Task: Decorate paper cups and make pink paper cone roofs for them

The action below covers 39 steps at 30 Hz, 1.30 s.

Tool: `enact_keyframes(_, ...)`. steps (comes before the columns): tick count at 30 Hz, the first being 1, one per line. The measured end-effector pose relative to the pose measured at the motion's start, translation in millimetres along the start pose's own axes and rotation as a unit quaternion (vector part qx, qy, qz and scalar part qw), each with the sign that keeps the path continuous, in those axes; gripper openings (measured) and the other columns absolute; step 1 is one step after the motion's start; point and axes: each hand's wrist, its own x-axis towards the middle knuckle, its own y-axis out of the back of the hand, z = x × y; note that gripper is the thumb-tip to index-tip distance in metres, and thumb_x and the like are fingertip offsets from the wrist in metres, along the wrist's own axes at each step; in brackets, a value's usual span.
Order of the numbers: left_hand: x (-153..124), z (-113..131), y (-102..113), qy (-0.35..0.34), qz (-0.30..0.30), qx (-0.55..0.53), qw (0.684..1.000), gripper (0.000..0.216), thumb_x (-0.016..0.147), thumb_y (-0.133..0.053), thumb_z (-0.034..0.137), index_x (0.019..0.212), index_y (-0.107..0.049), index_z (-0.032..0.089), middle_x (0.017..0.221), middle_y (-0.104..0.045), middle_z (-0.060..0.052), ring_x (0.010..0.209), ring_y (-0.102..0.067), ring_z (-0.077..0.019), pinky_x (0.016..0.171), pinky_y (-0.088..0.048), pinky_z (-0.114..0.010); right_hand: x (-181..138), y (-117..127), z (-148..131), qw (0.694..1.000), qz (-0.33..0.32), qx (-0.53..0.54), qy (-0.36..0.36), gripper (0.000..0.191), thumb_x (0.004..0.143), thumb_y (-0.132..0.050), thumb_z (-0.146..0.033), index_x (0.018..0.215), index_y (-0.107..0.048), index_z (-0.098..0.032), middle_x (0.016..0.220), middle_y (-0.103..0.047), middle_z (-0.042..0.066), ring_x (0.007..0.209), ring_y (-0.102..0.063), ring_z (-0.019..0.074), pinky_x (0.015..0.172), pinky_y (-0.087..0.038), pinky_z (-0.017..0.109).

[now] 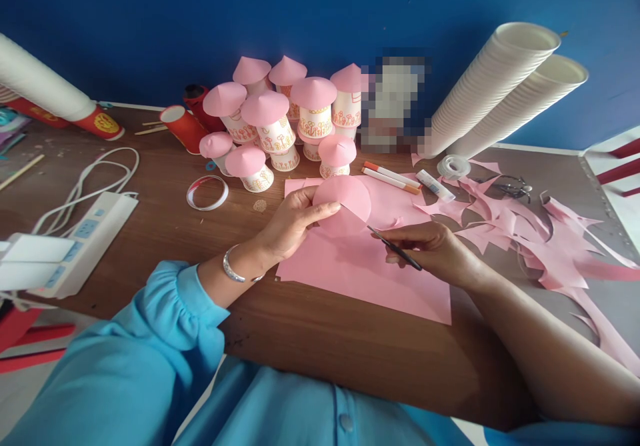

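Note:
Between thumb and fingers, my left hand (pixel 303 223) pinches a round pink paper disc (pixel 347 196). A straight line, seemingly a slit, runs from near the disc's middle to its lower right edge. My right hand (pixel 433 249) is closed on a pair of dark scissors (pixel 400 249), whose tip points at that lower right edge. From here I cannot tell whether the tip touches the paper. Under both hands lie flat pink paper sheets (pixel 370 286). Behind them stand several decorated paper cups (pixel 277 139) with pink cone roofs (pixel 265 107).
Pink paper scraps (pixel 545 233) cover the right side, near a tape roll (pixel 453 166), a glue stick (pixel 435 185) and markers (pixel 390 178). Tall stacks of white cups (pixel 495 86) lean by the blue wall. At left are a power strip (pixel 95 239) and a paper ring (pixel 207 193).

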Motion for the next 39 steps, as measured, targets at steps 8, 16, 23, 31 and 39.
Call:
enact_keyframes(8, 2.5, 1.9, -0.7, -0.029, 0.029, -0.014, 0.999, 0.026, 0.081, -0.083, 0.038, 0.097, -0.078, 0.019, 0.091, -0.074, -0.004, 0.083, -0.066, -0.0181, 0.077, -0.053, -0.031, 1.6, 0.6, 6.5, 0.975, 0.085, -0.194, 0.072, 0.033, 0.082, -0.076, -0.038, 0.11, -0.078, -0.021, 0.07, -0.069, 0.0, 0.055, -0.054, 0.0118, 0.054, -0.047, 0.026)
enact_keyframes(16, 1.3, 1.1, -0.4, -0.039, 0.04, -0.004, 0.998, 0.026, 0.081, -0.081, 0.037, 0.101, -0.077, 0.02, 0.093, -0.075, -0.003, 0.086, -0.068, -0.0191, 0.076, -0.054, -0.03, -0.6, 1.5, 20.7, 0.839, 0.115, -0.496, 0.194, 0.026, 0.093, -0.059, -0.022, 0.119, -0.067, -0.021, 0.1, -0.08, 0.008, 0.085, -0.074, 0.023, 0.058, -0.047, 0.028)
enact_keyframes(23, -0.9, 1.7, -4.9, -0.014, 0.048, -0.014, 0.999, 0.03, 0.077, -0.086, 0.037, 0.101, -0.077, 0.021, 0.091, -0.073, -0.002, 0.084, -0.065, -0.0173, 0.068, -0.053, -0.026, -3.3, 13.5, 12.6, 0.83, 0.063, -0.535, 0.145, 0.038, 0.093, -0.062, -0.022, 0.131, -0.063, -0.02, 0.129, -0.073, 0.012, 0.112, -0.072, 0.0305, 0.08, -0.058, 0.04)
enact_keyframes(31, -5.3, -1.2, -9.9, -0.002, 0.047, -0.023, 0.999, 0.03, 0.076, -0.087, 0.037, 0.098, -0.078, 0.02, 0.088, -0.074, -0.002, 0.08, -0.066, -0.0164, 0.07, -0.053, -0.027, -11.1, 18.2, -8.5, 0.807, 0.009, -0.58, 0.108, 0.042, 0.095, -0.059, -0.015, 0.136, -0.067, -0.025, 0.12, -0.078, 0.008, 0.104, -0.073, 0.0284, 0.077, -0.056, 0.038)
enact_keyframes(39, -12.9, -2.3, -21.3, -0.02, 0.074, -0.045, 0.996, 0.028, 0.076, -0.088, 0.038, 0.096, -0.079, 0.02, 0.097, -0.075, -0.004, 0.086, -0.064, -0.0158, 0.068, -0.052, -0.024, -6.0, -8.4, -17.3, 0.937, 0.166, -0.276, 0.136, 0.023, 0.093, -0.071, -0.033, 0.111, -0.078, -0.022, 0.097, -0.071, 0.007, 0.082, -0.066, 0.0209, 0.069, -0.051, 0.033)
